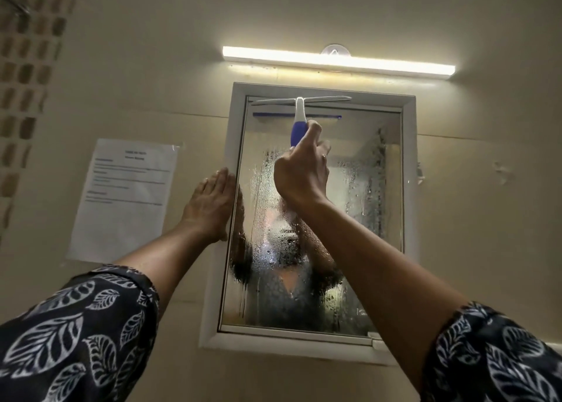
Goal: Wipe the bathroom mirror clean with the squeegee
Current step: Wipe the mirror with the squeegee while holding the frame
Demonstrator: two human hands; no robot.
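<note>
The bathroom mirror (359, 219) hangs on the wall in a white frame (409, 170), its glass covered in water droplets and streaks. My right hand (301, 173) grips the blue and white handle of the squeegee (298, 112). The squeegee's long blade lies across the very top of the glass, and its blue reflection shows just below. My left hand (209, 204) rests flat with fingers together against the frame's left edge, holding nothing.
A lit tube lamp (337, 59) runs above the mirror. A printed paper notice (124, 197) is taped to the wall on the left. Mosaic tiles (27, 67) cover the far left wall.
</note>
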